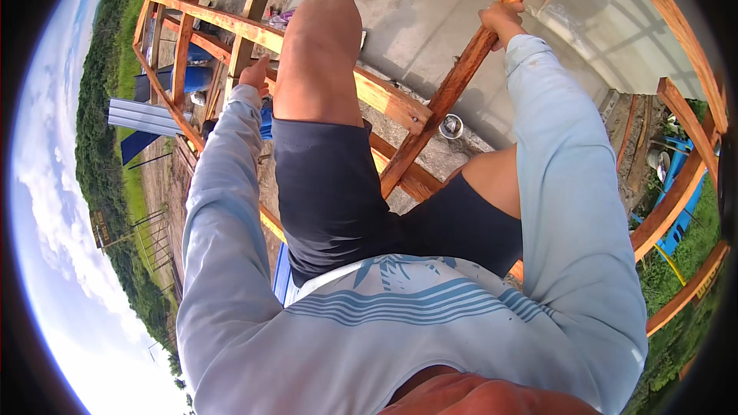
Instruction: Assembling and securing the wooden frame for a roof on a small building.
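- Beam gripped by right hand, fingers curled round it
- Left hand left of beam, finger state cannot be told
- Bucket right of beam

right of the long brown wooden beam sits a round white bucket; ribbed grey metal sheets are (far left) before the green wooded hillside.

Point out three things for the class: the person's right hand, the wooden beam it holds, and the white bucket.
Right hand (503,21): head view, back of the hand.
Wooden beam (463,77): head view, middle of its length.
White bucket (462,125): head view, its rim.
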The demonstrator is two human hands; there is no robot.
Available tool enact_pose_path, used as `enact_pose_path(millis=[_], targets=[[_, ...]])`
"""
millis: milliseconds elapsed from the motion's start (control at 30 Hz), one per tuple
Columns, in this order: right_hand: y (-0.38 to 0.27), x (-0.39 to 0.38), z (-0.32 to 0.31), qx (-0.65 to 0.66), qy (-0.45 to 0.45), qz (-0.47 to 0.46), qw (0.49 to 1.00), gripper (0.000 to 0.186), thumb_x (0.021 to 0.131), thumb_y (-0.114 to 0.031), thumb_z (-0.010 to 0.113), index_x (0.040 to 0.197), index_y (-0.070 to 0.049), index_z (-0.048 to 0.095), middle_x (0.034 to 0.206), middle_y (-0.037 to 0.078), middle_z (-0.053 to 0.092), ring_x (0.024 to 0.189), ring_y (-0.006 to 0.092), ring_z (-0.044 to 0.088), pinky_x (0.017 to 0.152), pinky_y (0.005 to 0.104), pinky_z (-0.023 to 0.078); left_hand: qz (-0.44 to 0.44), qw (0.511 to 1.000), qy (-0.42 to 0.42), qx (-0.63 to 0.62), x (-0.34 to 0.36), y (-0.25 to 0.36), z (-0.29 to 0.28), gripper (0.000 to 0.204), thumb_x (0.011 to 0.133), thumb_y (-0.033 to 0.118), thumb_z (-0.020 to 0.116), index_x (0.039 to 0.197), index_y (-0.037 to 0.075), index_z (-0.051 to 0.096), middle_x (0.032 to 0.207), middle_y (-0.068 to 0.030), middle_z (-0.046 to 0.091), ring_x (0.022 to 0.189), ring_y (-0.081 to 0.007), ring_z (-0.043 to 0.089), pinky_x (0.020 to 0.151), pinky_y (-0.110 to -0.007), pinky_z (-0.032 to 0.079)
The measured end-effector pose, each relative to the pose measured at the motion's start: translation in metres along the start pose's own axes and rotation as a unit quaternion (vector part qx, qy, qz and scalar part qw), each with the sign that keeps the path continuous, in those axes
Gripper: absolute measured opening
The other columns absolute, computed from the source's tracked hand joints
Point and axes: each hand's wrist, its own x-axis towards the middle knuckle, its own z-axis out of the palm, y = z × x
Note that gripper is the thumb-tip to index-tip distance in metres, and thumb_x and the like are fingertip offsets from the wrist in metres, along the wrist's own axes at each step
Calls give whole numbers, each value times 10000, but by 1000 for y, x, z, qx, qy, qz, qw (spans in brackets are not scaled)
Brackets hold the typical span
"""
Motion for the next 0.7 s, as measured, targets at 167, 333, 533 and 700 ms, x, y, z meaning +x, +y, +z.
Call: enact_pose_path(millis=[167,333,533,700], targets=[[-8,-29,1,-34,-38,-60,997,427,831,-254,548,1047,112,513,1085,244,496,714,357,654,543,355,586,-130,988,66,-51,25,44,104,895,729,617,578,1296,-33,341,1176,-220,512,970,-341,570,743,-432,486],[-11,-43,-20,-9,-86,-33,996,370,838,-250,546,984,90,527,854,238,619,663,326,662,498,361,576,-179,931,303,93,11,59,126,1033,718,623,581,1350,-85,174,1139,-217,521,977,-343,570,811,-435,473],[6,-38,18,-114,56,-9,992,345,738,-200,588,943,74,631,1110,295,462,922,400,579,782,390,503,-186,938,281,74,7,38,133,1047,694,617,616,1345,-84,189,1127,-267,509,983,-368,563,853,-429,455],[6,-27,29,-43,82,87,992,660,775,-106,557,1198,157,124,1083,331,461,982,391,547,819,388,489,-145,953,264,36,32,38,153,905,694,457,623,1280,-81,193,1095,-266,524,953,-366,580,838,-417,469]])
